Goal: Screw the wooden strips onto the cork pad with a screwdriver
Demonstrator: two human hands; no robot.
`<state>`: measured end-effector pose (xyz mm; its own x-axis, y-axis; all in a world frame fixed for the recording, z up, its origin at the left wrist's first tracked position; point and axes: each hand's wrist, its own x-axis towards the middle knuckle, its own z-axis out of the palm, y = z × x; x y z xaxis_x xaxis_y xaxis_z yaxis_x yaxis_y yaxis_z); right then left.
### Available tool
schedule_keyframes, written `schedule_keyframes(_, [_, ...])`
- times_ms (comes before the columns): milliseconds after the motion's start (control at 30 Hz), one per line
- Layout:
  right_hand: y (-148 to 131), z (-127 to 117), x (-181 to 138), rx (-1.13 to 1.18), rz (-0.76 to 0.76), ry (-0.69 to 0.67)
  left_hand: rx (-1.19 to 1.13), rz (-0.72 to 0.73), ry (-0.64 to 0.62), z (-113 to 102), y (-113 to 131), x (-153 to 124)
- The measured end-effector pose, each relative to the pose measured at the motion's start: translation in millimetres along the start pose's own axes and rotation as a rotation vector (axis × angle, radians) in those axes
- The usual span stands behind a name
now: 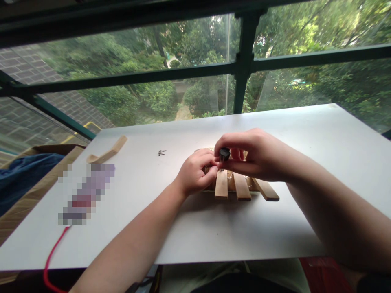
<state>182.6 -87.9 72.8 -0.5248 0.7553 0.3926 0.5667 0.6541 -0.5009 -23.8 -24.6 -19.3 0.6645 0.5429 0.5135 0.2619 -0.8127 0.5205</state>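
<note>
My right hand [247,156] is closed around an upright screwdriver [224,154], its black handle end facing me; the tip is mostly hidden. My left hand [200,169] pinches its thumb and fingers together beside the screwdriver's lower end, at the far part of a wooden slat [221,189]. What lies between those fingers is too small or hidden to name. A second slat [242,190] and a third slat [267,191] stick out toward me, side by side. Under them sits a partly hidden brown piece with clear, shiny wrapping.
Several small screws [161,153] lie left of my hands on the white table [137,228]. Farther left are a curved wooden piece [107,151] and a blurred-out flat object [88,191] with a red cord [51,254]. A cardboard box [42,195] holds blue cloth. Windows stand behind.
</note>
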Motion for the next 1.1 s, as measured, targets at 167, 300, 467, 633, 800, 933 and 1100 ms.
schedule_keyframes(167, [0.2, 3.9, 0.7, 0.014, -0.015, 0.027, -0.032, -0.015, -0.002, 0.7, -1.9, -0.9])
schedule_keyframes(300, [0.8, 5.7, 1.2, 0.003, -0.016, 0.041, -0.036, 0.001, -0.001, 0.3, -1.9, -0.7])
schedule_keyframes(467, [3.4, 7.7, 2.5, -0.028, 0.006, 0.097, -0.028, 0.013, -0.019, -0.6, -0.2, 1.2])
schedule_keyframes(633, [5.3, 10.4, 4.1, -0.041, 0.066, 0.179, -0.033, 0.018, -0.027, -1.0, 1.4, 2.2])
schedule_keyframes(800, [5.8, 11.1, 4.5, -0.046, 0.101, 0.211, -0.051, 0.02, -0.005, -1.0, 1.8, 2.3])
schedule_keyframes(933, [4.2, 9.8, 4.2, -0.016, 0.103, 0.163, -0.038, 0.025, -0.007, -0.8, 1.6, 2.5])
schedule_keyframes(1100, [2.2, 7.7, 2.6, 0.069, 0.102, 0.141, -0.029, 0.005, -0.014, -0.9, 2.0, 2.4])
